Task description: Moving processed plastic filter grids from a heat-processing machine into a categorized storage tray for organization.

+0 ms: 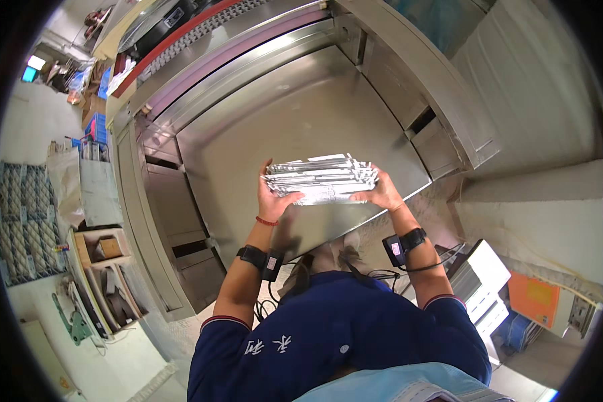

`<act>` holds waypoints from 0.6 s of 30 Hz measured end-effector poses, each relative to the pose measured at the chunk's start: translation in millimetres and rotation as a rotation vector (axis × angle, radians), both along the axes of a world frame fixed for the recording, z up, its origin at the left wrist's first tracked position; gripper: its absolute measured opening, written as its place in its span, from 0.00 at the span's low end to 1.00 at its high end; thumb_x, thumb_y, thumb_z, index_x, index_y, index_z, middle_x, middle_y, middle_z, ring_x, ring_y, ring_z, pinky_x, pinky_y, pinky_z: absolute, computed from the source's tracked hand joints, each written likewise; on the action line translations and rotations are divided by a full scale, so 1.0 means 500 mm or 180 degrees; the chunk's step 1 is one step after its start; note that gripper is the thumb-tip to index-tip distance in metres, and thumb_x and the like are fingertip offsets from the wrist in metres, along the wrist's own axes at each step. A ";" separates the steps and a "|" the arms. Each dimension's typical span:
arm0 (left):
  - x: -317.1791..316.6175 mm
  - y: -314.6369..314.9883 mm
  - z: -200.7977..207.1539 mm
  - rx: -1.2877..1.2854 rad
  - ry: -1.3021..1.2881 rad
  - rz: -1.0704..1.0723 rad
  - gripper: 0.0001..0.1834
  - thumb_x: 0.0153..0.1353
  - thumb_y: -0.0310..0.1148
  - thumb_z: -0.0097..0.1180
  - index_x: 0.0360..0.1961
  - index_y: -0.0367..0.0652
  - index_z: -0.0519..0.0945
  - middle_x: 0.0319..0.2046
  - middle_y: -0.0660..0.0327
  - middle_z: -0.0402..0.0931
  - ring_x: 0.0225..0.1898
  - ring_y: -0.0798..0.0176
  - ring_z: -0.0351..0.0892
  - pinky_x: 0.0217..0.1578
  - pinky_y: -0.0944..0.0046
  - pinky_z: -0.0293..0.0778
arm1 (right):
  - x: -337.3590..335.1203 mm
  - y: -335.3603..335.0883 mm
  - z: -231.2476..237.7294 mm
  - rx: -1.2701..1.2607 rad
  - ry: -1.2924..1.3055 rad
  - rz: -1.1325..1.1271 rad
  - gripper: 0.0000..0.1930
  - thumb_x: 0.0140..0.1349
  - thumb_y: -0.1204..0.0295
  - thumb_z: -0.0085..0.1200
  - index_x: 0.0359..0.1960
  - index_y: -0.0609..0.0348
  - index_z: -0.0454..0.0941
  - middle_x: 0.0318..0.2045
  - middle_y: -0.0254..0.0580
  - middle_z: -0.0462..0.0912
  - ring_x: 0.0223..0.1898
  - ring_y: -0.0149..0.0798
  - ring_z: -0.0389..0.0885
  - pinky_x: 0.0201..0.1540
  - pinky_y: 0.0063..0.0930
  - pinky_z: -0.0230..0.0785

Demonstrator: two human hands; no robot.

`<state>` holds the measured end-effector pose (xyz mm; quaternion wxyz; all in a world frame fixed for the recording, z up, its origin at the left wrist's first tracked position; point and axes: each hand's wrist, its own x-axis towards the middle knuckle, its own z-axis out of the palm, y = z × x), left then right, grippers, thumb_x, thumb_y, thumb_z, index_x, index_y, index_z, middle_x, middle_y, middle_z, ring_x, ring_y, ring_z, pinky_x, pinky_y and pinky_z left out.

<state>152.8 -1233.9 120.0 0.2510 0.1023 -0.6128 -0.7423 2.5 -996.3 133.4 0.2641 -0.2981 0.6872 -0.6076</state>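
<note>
Left hand [273, 197] and right hand [380, 194] clasp the paper stack [320, 179] (long axis left-right, lying flat).

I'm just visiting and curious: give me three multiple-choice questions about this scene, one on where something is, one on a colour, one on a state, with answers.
1. Where is the stack of flat white sheets?
A. On the floor
B. Held over the steel table
C. On the wooden shelf

2. What colour is the band on the left wrist?
A. Red
B. Green
C. Yellow

3. How is the stack held?
A. By one hand only
B. Lying untouched
C. Between both hands, one at each end

Answers:
1 B, the stack sits above the shiny metal surface.
2 A, a thin red band circles the wrist below the left hand.
3 C, the left hand and right hand grip opposite ends.
</note>
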 end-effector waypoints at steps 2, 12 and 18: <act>0.019 -0.005 0.008 0.0075 -0.0008 0.0073 0.55 0.32 0.25 0.75 0.61 0.36 0.51 0.45 0.56 0.70 0.44 0.62 0.74 0.46 0.63 0.73 | 0.014 0.002 0.007 0.0150 0.0037 -0.0003 0.35 0.33 0.71 0.74 0.47 0.64 0.71 0.37 0.40 0.80 0.40 0.30 0.76 0.48 0.25 0.67; 0.046 -0.005 0.015 -0.0612 0.0124 -0.0255 0.57 0.28 0.31 0.77 0.62 0.43 0.56 0.52 0.54 0.66 0.52 0.62 0.67 0.52 0.62 0.66 | 0.068 -0.010 0.018 -0.0058 0.0537 -0.0246 0.56 0.27 0.61 0.76 0.60 0.61 0.55 0.51 0.53 0.71 0.55 0.47 0.69 0.57 0.38 0.61; 0.027 0.001 0.026 -0.0968 0.0105 -0.0420 0.62 0.28 0.36 0.77 0.64 0.41 0.49 0.57 0.50 0.59 0.57 0.58 0.62 0.57 0.59 0.59 | 0.073 -0.020 0.019 -0.0302 0.0391 -0.0043 0.59 0.28 0.60 0.75 0.64 0.61 0.49 0.56 0.55 0.66 0.59 0.48 0.64 0.60 0.38 0.56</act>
